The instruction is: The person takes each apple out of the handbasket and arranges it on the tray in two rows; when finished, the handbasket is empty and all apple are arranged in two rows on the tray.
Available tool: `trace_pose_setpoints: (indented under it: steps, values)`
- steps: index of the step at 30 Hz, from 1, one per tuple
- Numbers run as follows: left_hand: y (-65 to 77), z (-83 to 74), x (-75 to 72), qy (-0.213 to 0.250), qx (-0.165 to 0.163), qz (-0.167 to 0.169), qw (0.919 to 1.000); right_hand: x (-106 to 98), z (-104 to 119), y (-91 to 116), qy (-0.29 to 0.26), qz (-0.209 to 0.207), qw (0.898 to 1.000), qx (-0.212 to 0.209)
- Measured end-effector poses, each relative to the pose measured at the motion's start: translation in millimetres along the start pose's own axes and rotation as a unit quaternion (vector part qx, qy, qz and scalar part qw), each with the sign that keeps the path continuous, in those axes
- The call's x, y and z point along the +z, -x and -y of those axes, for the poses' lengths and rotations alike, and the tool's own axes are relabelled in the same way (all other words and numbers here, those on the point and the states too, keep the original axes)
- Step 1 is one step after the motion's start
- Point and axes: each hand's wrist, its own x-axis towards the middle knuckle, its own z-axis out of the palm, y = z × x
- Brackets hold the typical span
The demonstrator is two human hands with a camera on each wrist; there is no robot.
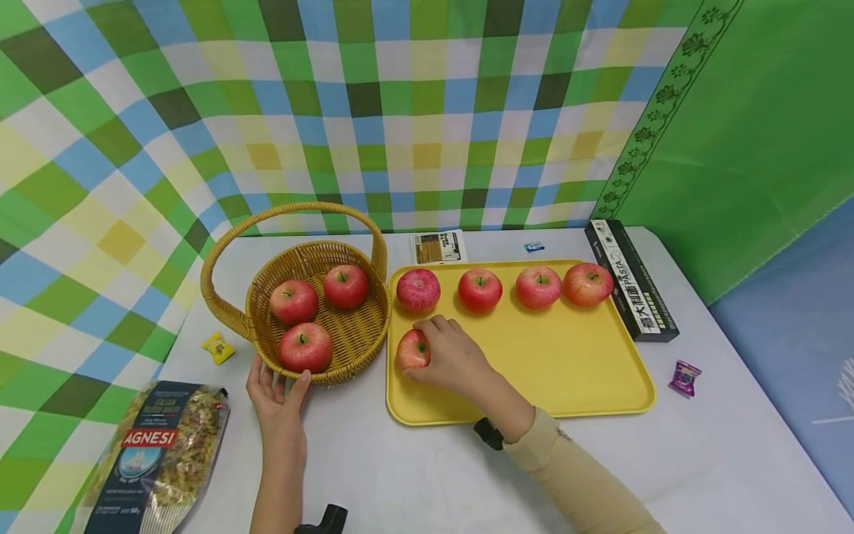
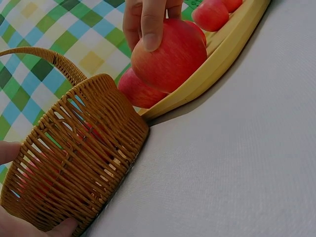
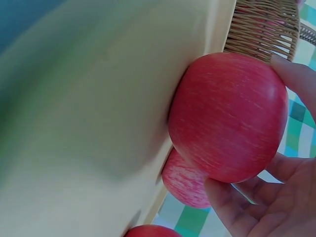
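My right hand [image 1: 457, 357] holds a red apple [image 1: 414, 349] at the left end of the yellow tray [image 1: 520, 371], thumb and fingers around its sides. In the right wrist view this apple [image 3: 227, 118] sits close over the tray surface. My left hand [image 1: 276, 393] grips the near side of a wicker basket [image 1: 360, 356] with an arched handle; its thumb and fingers [image 2: 64, 228] spread along the woven wall. Inside the basket lie three apples [image 1: 305, 347]. A row of several apples [image 1: 480, 290] stands along the tray's far side.
A bag of AGNESI pasta [image 1: 150, 460] lies at the front left, near a yellow wrapped candy [image 1: 218, 347]. Right of the tray are a black pasta box [image 1: 630, 282] and a purple candy [image 1: 684, 378]. Behind it lie a printed card [image 1: 439, 247] and a small blue packet [image 1: 534, 246].
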Motion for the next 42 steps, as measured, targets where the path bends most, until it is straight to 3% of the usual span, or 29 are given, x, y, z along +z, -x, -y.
trace_pose_setpoints:
  steps: [8,15,26,31,42]
  values:
    - [0.4,0.4,0.3,0.000,0.006,0.005,1.0000,-7,1,-1,-0.015,-0.015,1.000,-0.001]
    - [0.2,0.8,-0.4,0.005,0.006,0.000,1.0000,-21,11,-12,-0.126,-0.051,0.991,-0.021]
    - [-1.4,3.2,-1.5,0.005,0.015,0.000,0.9999,-13,42,-41,-0.232,0.008,0.969,-0.080]
    - [-1.1,3.1,-0.7,0.012,0.019,0.002,0.9998,-2,56,-54,-0.226,0.023,0.968,-0.105]
    - [-1.0,3.4,0.2,0.010,0.012,-0.002,0.9999,22,81,-73,-0.141,0.053,0.980,-0.128]
